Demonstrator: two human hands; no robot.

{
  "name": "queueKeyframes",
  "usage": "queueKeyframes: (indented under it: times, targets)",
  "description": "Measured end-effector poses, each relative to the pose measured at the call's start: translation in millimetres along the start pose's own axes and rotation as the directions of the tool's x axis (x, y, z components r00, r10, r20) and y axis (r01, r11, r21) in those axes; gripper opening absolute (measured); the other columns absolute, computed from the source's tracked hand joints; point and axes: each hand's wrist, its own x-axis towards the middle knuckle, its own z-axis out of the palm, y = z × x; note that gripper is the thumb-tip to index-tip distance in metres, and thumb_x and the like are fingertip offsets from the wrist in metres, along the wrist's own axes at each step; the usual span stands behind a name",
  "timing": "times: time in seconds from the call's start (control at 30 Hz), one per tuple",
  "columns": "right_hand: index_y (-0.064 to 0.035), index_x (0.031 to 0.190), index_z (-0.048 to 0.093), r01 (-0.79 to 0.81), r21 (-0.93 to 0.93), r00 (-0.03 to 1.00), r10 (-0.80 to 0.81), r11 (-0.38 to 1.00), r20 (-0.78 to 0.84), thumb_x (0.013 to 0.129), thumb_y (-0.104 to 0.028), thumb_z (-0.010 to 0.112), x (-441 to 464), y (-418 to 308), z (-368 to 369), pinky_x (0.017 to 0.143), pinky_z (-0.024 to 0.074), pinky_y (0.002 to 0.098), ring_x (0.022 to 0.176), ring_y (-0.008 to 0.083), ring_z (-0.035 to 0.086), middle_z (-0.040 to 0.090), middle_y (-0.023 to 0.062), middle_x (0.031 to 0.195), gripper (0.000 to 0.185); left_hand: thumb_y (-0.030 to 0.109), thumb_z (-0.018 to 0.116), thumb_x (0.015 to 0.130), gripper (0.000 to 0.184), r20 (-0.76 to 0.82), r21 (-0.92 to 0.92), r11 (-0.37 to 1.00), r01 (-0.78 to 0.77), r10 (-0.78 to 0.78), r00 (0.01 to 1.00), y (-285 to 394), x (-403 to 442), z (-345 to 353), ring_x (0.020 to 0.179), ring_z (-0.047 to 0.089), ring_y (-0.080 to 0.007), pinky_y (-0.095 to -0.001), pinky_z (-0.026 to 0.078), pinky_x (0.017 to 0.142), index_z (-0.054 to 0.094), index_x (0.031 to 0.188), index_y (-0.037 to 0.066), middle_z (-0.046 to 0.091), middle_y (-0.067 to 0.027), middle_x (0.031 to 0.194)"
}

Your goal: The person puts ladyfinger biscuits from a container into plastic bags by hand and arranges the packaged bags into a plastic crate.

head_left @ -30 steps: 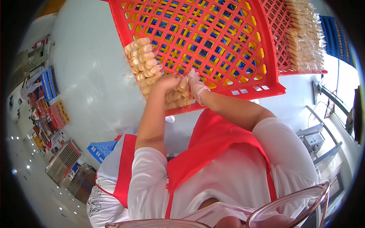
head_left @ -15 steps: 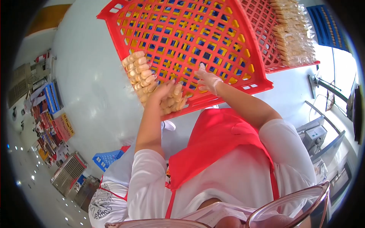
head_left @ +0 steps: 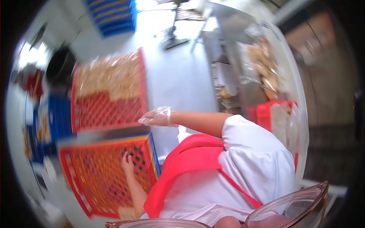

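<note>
My left hand [head_left: 128, 162], bare, is over the red lattice crate [head_left: 72, 182] at the lower left. Its fingers are apart and nothing shows in them. At that crate's bottom corner a few pale pastries [head_left: 126, 213] are partly visible. My right hand [head_left: 156, 116] wears a clear plastic glove. It stretches toward the near corner of a second red crate [head_left: 108, 112], fingertips by the rim; its fingers look extended and I see nothing in them. Rows of tan pastries in clear wrap [head_left: 108, 78] fill that crate's far part. Motion blurs the view.
Yellow and blue crate edges [head_left: 154, 157] show under the lower red crate. Stacked blue crates [head_left: 112, 15] stand at the top, others [head_left: 59, 114] at the left. Bagged goods [head_left: 266, 72] lie on a metal table at the right. Another person [head_left: 32, 81] is far left.
My view has swung to the right. My left hand has come away from the pastries it was touching. My gloved right hand has moved from above the lower crate to the second crate's corner.
</note>
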Motion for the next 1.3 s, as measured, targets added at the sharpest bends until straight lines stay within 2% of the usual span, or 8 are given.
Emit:
queueKeyframes:
  times: [0.17,0.3,0.4,0.67,0.87,0.97,1.13,1.3]
  targets:
    - [-0.0139,0.102,0.061,0.219,-0.225,0.809,-0.306,0.949,-0.502,0.084,-0.043,0.045,-82.0,35.7,-147.2,0.081,0.0438,0.0310,0.088,0.0245,0.058,0.063,0.0080,0.099,0.037,0.011,0.052,0.085,0.030,0.408,-0.217,0.948,-0.235,0.307,0.860,197.8,95.8,130.8,0.098,0.053,-0.0145,-0.0262,0.042,0.084,0.053,0.114,0.003,0.056,-0.0087,0.111]
    - [-0.0086,0.110,0.055,0.616,-0.145,0.325,-0.418,0.774,-0.848,0.083,-0.026,0.054,-152.4,88.3,-227.9,0.077,0.0456,0.0306,0.082,0.0157,0.058,0.059,0.0044,0.098,0.032,0.009,0.055,0.083,0.031,0.641,-0.184,0.781,-0.597,0.556,0.530,333.5,127.1,236.7,0.097,0.054,-0.0173,-0.0286,0.043,0.082,0.054,0.114,0.006,0.056,-0.0086,0.107]
    - [-0.0106,0.113,0.049,0.802,0.032,-0.072,0.150,0.597,-0.986,0.082,-0.021,0.056,-215.3,128.0,-253.2,0.072,0.0450,0.0292,0.083,0.0108,0.053,0.053,0.0010,0.101,0.033,0.010,0.057,0.081,0.033,0.748,-0.220,0.766,-0.604,0.530,0.400,418.7,124.7,298.1,0.100,0.053,-0.0206,-0.0301,0.042,0.084,0.053,0.114,0.006,0.055,-0.0099,0.109]
    - [-0.0123,0.110,0.048,0.818,0.370,-0.078,0.723,0.440,-0.686,0.081,-0.025,0.058,-248.8,226.2,-234.7,0.068,0.0437,0.0266,0.082,0.0089,0.050,0.052,-0.0009,0.097,0.033,0.006,0.057,0.075,0.031,0.564,-0.428,0.083,-0.900,0.802,-0.194,582.2,149.6,465.1,0.106,0.048,-0.0331,-0.0380,0.039,0.091,0.056,0.106,0.008,0.051,-0.0153,0.113]
    - [-0.0093,0.107,0.047,0.860,-0.033,-0.509,0.852,0.509,-0.123,0.080,-0.021,0.059,-229.5,230.9,-252.7,0.071,0.0455,0.0289,0.081,0.0117,0.047,0.046,0.0019,0.096,0.031,0.012,0.059,0.074,0.029,0.572,-0.511,0.061,-0.858,0.768,-0.286,671.2,168.2,576.4,0.103,0.049,-0.0315,-0.0386,0.040,0.088,0.058,0.103,0.009,0.052,-0.0135,0.111]
    - [-0.0058,0.110,0.045,0.360,0.406,-0.901,0.426,0.840,-0.083,0.080,-0.023,0.060,-231.4,252.4,-231.3,0.081,0.0424,0.0288,0.091,0.0155,0.047,0.047,0.0041,0.103,0.038,0.018,0.060,0.074,0.031,0.578,-0.566,-0.131,-0.814,0.640,-0.506,693.2,124.8,593.9,0.106,0.048,-0.0298,-0.0386,0.039,0.090,0.058,0.104,0.011,0.052,-0.0126,0.112]
    - [-0.0058,0.109,0.044,0.506,0.430,-0.828,0.560,0.748,-0.001,0.079,-0.025,0.061,-262.7,254.3,-258.6,0.080,0.0397,0.0277,0.090,0.0177,0.050,0.052,0.0069,0.095,0.039,0.035,0.059,0.073,0.066,0.714,-0.355,-0.511,-0.783,0.392,-0.580,678.3,51.4,633.7,0.117,0.039,-0.0322,-0.0491,0.029,0.096,0.035,0.129,0.010,0.044,-0.0134,0.124]
    - [-0.0091,0.094,0.050,0.770,0.416,-0.515,0.856,0.484,-0.043,0.079,-0.020,0.060,-296.8,256.1,-270.4,0.058,0.0401,0.0225,0.060,0.0083,0.046,0.048,-0.0011,0.067,0.021,0.031,0.055,0.076,0.040,0.845,-0.340,-0.494,-0.801,0.213,-0.490,691.2,25.4,645.6,0.109,0.046,-0.0291,-0.0440,0.038,0.089,0.052,0.110,0.010,0.051,-0.0119,0.113]
